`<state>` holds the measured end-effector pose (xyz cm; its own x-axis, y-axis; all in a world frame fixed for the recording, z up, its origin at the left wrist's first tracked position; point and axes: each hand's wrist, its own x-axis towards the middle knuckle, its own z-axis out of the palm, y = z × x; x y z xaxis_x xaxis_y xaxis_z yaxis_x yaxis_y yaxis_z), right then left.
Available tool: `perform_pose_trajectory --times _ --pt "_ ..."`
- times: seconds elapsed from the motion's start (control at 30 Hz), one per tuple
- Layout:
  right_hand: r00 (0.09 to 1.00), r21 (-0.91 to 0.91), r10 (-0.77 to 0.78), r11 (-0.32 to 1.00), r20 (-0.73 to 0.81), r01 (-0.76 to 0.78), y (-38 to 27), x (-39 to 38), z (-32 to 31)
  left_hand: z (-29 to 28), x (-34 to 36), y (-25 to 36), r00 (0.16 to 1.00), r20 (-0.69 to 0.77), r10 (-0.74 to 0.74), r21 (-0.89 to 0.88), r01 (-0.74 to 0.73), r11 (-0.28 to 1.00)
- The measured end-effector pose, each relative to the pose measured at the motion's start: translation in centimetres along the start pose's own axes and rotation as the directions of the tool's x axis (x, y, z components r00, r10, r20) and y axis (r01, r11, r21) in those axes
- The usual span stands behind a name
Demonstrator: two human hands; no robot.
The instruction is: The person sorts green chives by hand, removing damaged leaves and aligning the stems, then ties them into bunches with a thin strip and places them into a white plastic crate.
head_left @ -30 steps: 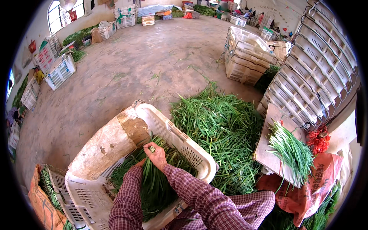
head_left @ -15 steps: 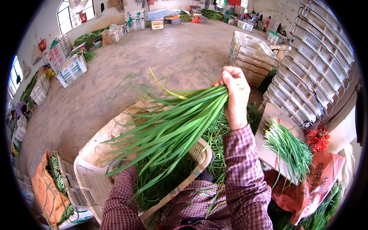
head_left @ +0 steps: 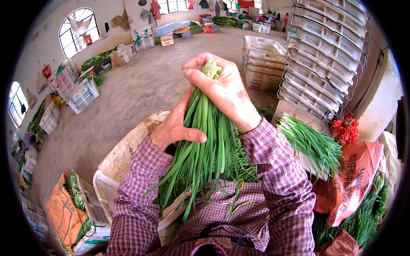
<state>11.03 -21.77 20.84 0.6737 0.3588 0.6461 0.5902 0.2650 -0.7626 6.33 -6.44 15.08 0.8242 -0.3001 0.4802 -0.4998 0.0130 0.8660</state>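
My right hand (head_left: 224,89) is closed around the pale stem ends at the top of a bunch of long green leaves (head_left: 205,141), held upright with the leaves trailing down. My left hand (head_left: 173,126) is lower on the bunch, wrapped round its left side, thumb lying across the leaves and the other fingers partly hidden behind. Beneath is a white plastic crate (head_left: 106,186) with a worn pale liner, largely covered by arms and leaves. To the right, a trimmed bunch (head_left: 311,145) lies on a board (head_left: 287,110), beside red ties (head_left: 344,130).
Tall stacked crates (head_left: 324,59) and a lower stack (head_left: 265,59) stand right, near loose greens (head_left: 265,112). A red sack (head_left: 346,179) is at lower right, an orange bag (head_left: 60,213) at lower left. People (head_left: 260,20) sit at the far back; another person (head_left: 26,141) is far left.
My right hand lifted the bunch out of the crate, swept it sideways, and has turned it upright at the centre. My left hand rose from the crate onto the bunch.
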Motion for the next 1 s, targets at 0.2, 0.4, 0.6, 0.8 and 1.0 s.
perform_pose_trajectory --times 0.2,0.4,0.6,0.8,1.0 --pt "0.987 0.055 0.157 0.986 -0.041 -0.155 0.8 -1.4 -1.6 4.4 -5.8 -8.9 0.924 0.117 -0.365 -0.372 0.381 0.847" --pt "0.948 -0.054 0.320 0.946 0.006 -0.319 6.8 -4.1 -1.1 11.0 -13.5 -17.0 0.901 0.161 -0.403 -0.826 0.346 0.444" --pt "0.774 0.219 0.592 0.743 0.227 -0.632 9.6 -8.8 -4.2 12.6 -14.1 -14.0 0.920 0.099 -0.379 -0.922 0.229 0.313" --pt "0.800 0.215 0.519 0.780 0.301 -0.587 9.7 -17.3 -2.7 12.2 -14.1 -12.2 0.804 -0.042 -0.593 -0.760 0.360 0.541" --pt "0.907 0.170 0.390 0.916 -0.159 -0.364 10.3 -18.2 0.0 12.4 -15.2 -12.0 0.798 -0.045 -0.601 -0.732 0.383 0.564"
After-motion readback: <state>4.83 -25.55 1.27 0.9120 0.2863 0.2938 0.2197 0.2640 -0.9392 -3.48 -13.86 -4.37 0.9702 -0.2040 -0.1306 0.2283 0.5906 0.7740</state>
